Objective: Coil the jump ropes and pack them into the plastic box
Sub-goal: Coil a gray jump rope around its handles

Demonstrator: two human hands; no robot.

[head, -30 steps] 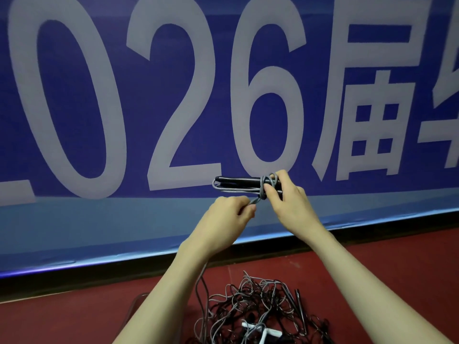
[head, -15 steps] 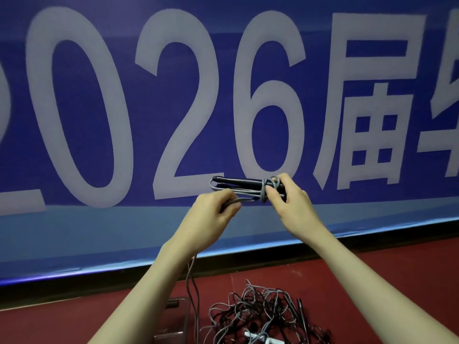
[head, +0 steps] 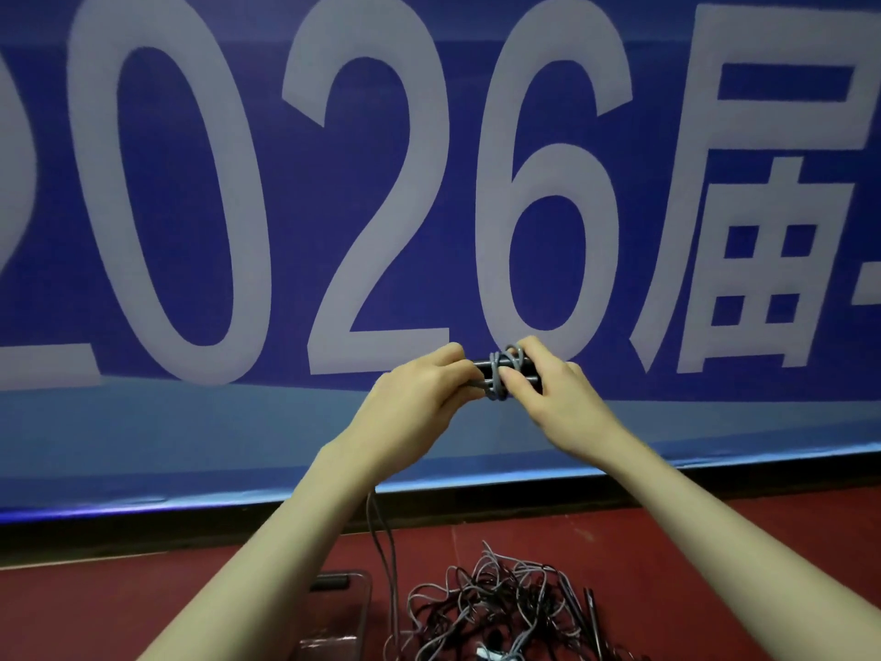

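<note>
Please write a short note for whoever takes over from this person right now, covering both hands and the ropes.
Left hand: grips the left end of the jump rope bundle, held up before the blue banner.
Right hand: pinches the bundle's right end, fingers on the grey cord wound round the black handles.
A loose cord hangs below the left forearm.
Done: this rope is wound around its handles.
Left: secure it and put it in the plastic box on the red floor, which seems to hold one handle already; then coil the tangled pile of ropes beside the box.

Left hand [head: 419, 398] and right hand [head: 553, 393] gripping wrapped jump rope [head: 506, 374] (grey cord), rope pile [head: 505, 608] below
</note>
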